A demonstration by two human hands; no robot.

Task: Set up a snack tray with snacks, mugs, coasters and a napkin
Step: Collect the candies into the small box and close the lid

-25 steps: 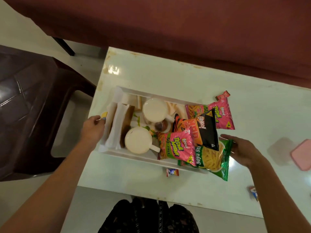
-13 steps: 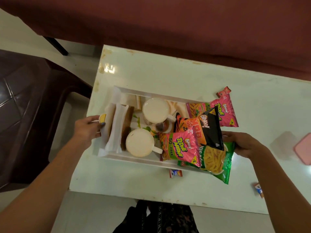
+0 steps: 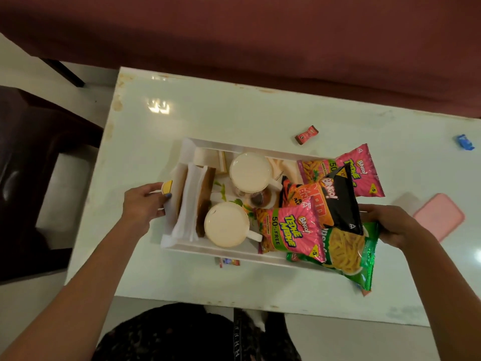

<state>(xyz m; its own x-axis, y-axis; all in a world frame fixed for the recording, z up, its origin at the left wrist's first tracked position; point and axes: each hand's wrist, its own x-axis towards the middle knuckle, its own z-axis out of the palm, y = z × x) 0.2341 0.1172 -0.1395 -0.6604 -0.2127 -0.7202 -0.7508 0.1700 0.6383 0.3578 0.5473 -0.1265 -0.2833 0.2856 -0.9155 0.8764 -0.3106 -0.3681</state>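
Both hands are on the white tray (image 3: 208, 250) sitting on the pale table (image 3: 234, 113): the left hand (image 3: 143, 204) grips its left end, the right hand (image 3: 395, 225) curls around its right end under the snack packets (image 3: 291, 230). Inside sit 2 white mugs (image 3: 226, 225), with a folded napkin (image 3: 188, 204) along the left side.

Printed "BINGO! TEDHE MEDHE 50% FREE" on near pink packet (image 3: 290, 231); same brand on far pink packet (image 3: 360, 171) at 2 o'clock; "BINGO!" on black packet (image 3: 338, 201).
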